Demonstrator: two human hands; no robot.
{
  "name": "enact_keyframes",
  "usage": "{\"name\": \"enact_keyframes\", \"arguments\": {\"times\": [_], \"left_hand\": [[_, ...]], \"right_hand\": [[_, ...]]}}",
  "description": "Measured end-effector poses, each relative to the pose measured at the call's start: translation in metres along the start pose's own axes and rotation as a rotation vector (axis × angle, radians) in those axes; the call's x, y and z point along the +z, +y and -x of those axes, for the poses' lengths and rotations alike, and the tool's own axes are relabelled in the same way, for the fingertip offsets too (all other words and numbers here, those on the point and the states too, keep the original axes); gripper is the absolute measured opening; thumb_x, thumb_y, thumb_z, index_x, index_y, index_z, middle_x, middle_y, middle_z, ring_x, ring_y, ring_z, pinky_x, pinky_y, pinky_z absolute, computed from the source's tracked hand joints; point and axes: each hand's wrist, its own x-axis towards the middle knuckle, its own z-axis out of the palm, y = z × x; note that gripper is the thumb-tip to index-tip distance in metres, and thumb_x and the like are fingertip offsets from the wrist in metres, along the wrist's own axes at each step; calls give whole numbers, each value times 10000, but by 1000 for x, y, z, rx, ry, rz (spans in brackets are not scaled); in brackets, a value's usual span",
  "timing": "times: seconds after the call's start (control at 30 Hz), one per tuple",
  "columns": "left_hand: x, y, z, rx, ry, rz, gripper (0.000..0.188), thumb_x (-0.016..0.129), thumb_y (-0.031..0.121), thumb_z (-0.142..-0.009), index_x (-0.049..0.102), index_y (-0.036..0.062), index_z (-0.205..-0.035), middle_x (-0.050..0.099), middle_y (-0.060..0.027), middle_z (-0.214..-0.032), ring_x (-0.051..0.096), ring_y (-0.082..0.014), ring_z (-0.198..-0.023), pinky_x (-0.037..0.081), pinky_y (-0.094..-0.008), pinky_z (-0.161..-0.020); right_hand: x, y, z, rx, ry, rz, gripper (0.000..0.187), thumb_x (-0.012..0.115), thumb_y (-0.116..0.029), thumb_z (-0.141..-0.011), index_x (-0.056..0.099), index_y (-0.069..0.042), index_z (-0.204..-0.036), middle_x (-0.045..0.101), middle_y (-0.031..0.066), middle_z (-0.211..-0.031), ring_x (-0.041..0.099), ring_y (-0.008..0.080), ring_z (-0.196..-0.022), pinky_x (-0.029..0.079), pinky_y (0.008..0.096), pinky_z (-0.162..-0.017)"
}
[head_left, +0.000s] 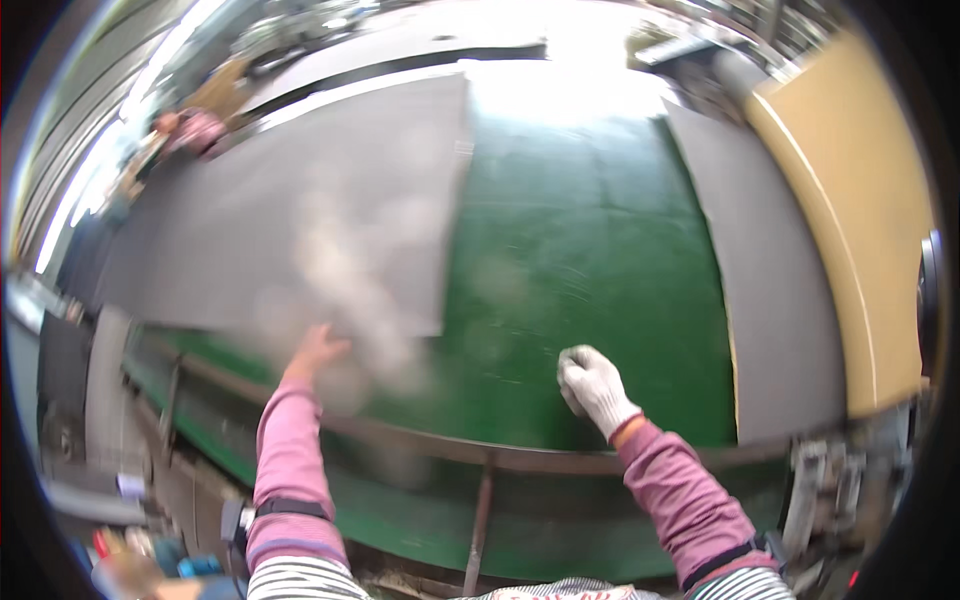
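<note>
My bare left hand (320,348) is at the near edge of a large flat grey sheet (270,220), with its fingers apart and nothing visible in them. Whether it touches the sheet I cannot tell, as a pale blur covers that area. My right hand (592,385), in a white knitted glove, is closed in a fist over the green belt surface (590,270). What it holds, if anything, is hidden in the fist. To its right lies a second grey sheet (765,270), apart from the hand.
A metal rail (520,458) runs along the table's near edge. Curved tan sheet material (850,200) with a pale line stands at the right, above machine parts (835,490). Another person in pink (195,132) is at the far left. More grey sheeting (400,50) lies beyond.
</note>
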Motion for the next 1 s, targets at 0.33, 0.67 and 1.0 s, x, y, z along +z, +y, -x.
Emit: {"name": "enact_keyframes", "arguments": {"times": [0.33, 0.67, 1.0], "left_hand": [[34, 152, 68, 811, 631, -30, 471, 588, 114, -808, 529, 8, -1263, 507, -194, -1289, 464, -333, -1207, 338, -398, -1041], [188, 485, 347, 1486, 252, 378, 355, 588, 233, -894, 594, 9, -1170, 558, -194, -1191, 534, -368, -1073, 432, -476, -921], [239, 555, 501, 1486, 178, 153, 301, 594, 101, -894, 602, 24, -1184, 531, -199, -1224, 529, -349, -1109, 449, -434, -926]], "right_hand": [[-112, -13, 102, -861, 603, 681, 325, 638, -209, -810, 603, -71, -1101, 629, 103, -1030, 604, 274, -949, 520, 370, -762], [-492, 202, 649, 523, 1710, 1103, 196, 523, -215, -866, 581, -57, -966, 599, 196, -1038, 586, 369, -948, 475, 462, -826], [-764, 205, 653, 830, 1570, 781, 456, 438, -417, -855, 680, -58, -999, 626, 209, -1088, 598, 372, -1026, 462, 460, -887]]}}
